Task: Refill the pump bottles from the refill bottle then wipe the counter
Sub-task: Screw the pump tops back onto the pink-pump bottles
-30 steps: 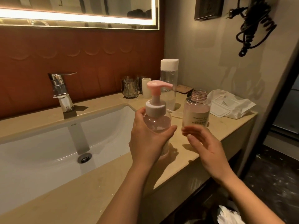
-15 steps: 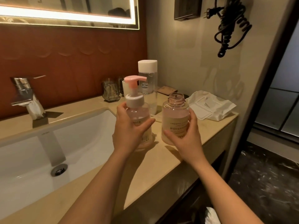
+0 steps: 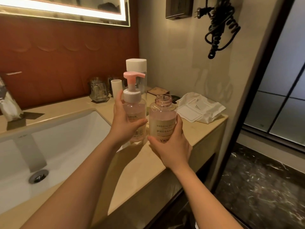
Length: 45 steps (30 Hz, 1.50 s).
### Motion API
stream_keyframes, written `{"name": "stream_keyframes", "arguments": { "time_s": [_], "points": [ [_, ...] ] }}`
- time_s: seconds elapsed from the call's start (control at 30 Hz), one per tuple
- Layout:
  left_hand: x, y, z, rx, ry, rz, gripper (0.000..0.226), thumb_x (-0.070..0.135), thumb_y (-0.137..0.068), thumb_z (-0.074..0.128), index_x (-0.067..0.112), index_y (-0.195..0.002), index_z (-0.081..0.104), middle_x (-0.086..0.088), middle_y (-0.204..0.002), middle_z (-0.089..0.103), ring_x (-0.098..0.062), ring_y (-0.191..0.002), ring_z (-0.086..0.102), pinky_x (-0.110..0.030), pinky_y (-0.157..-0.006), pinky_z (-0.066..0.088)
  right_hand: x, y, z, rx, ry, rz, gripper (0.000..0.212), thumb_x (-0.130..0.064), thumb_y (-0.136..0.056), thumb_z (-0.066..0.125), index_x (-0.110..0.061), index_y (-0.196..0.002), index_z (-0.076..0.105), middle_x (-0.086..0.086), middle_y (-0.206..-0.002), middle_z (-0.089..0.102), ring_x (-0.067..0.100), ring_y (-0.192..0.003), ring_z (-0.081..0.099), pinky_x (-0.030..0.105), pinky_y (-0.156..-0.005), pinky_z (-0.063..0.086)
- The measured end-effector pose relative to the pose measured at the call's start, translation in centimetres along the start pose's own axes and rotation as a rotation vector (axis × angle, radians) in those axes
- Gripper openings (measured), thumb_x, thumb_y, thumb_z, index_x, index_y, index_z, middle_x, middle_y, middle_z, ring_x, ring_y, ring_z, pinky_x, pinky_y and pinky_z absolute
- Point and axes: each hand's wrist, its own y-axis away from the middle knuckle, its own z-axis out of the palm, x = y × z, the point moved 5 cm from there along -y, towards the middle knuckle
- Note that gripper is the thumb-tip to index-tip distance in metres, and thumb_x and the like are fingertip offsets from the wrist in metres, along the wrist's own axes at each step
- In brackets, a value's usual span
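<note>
Head view: left hand (image 3: 123, 128) wraps the pump bottle (image 3: 134, 111), right hand (image 3: 171, 146) grips the open refill bottle (image 3: 162, 119) just right of it, 2 bottles seemingly paired for pouring.

Sink (image 3: 66, 138), faucet (image 3: 8, 106), lit mirror (image 3: 66, 5), glass tumbler (image 3: 98, 90), coiled cord (image 3: 219, 28)

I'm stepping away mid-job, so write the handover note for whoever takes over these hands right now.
The left hand holds the pump bottle upright, fingers round its body; the pink pump head is on.
The right hand grips the refill bottle low down, upright, neck open.
Both bottles are side by side over the counter, right of the sink.
Done: refill bottle uncapped.
Left: remove the pump head, pour, refit it, wipe the counter. A white packet lies by the wall.
</note>
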Motion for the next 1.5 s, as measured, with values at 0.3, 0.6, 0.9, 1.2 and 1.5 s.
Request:
{"name": "stream_keyframes", "arguments": {
  "time_s": [0.3, 0.6, 0.9, 1.2, 1.5],
  "points": [
    [-0.7, 2.5, -0.4, -0.009, -0.123, -0.026, 0.117, 0.004, -0.076, 0.072, 0.042, -0.146, -0.014, 0.008, -0.158, -0.017, -0.018, -0.147, -0.006, -0.051, -0.118, 0.008, 0.0, 0.1, -0.1, -0.006, -0.005, 0.021, 0.104, -0.063, -0.068, 0.068, -0.037, -0.144, 0.001, -0.004, -0.146, 0.039, 0.022, -0.127, 0.046, 0.040, -0.104, 0.034],
    [-0.3, 9.1, -0.9, 0.039, -0.209, -0.157, 0.083, 0.018, -0.081, 0.071, 0.027, -0.147, 0.022, 0.004, -0.154, 0.025, -0.018, -0.140, 0.026, -0.032, -0.113, 0.023, -0.7, 1.9, -0.5, -0.073, -0.065, 0.044, 0.097, -0.063, -0.065, 0.069, -0.034, -0.139, 0.013, 0.000, -0.140, 0.046, 0.026, -0.122, 0.050, 0.045, -0.102, 0.041],
    [0.9, 11.5, -0.5, 0.057, -0.064, -0.140, 0.098, 0.056, -0.059, 0.075, 0.034, -0.142, 0.027, 0.011, -0.138, 0.045, -0.016, -0.131, 0.039, -0.040, -0.106, 0.040, -4.1, 6.6, 1.3, -0.196, -0.138, -0.014, 0.084, -0.046, -0.083, 0.057, -0.031, -0.150, 0.008, -0.003, -0.138, 0.045, 0.019, -0.131, 0.029, 0.039, -0.111, 0.031],
    [0.5, 11.8, -0.7, 0.127, -0.035, -0.068, 0.061, 0.040, -0.074, 0.074, 0.044, -0.118, 0.033, 0.028, -0.104, 0.047, 0.002, -0.101, 0.049, -0.012, -0.077, 0.040, -3.0, 6.6, 0.1, -0.408, -0.515, -0.159, 0.061, -0.039, -0.084, 0.053, -0.037, -0.141, 0.033, -0.015, -0.140, 0.045, 0.003, -0.130, 0.041, 0.034, -0.109, 0.037],
    [0.3, 11.9, -0.7, 0.137, -0.074, -0.080, 0.074, 0.044, -0.075, 0.073, 0.033, -0.136, 0.033, 0.021, -0.115, 0.046, -0.003, -0.107, 0.046, -0.020, -0.085, 0.041, -1.7, -1.1, -2.0, -0.076, -0.039, -0.118, 0.051, -0.014, -0.085, 0.064, -0.023, -0.133, 0.046, 0.000, -0.131, 0.050, 0.019, -0.124, 0.043, 0.040, -0.104, 0.038]
  ]
}}
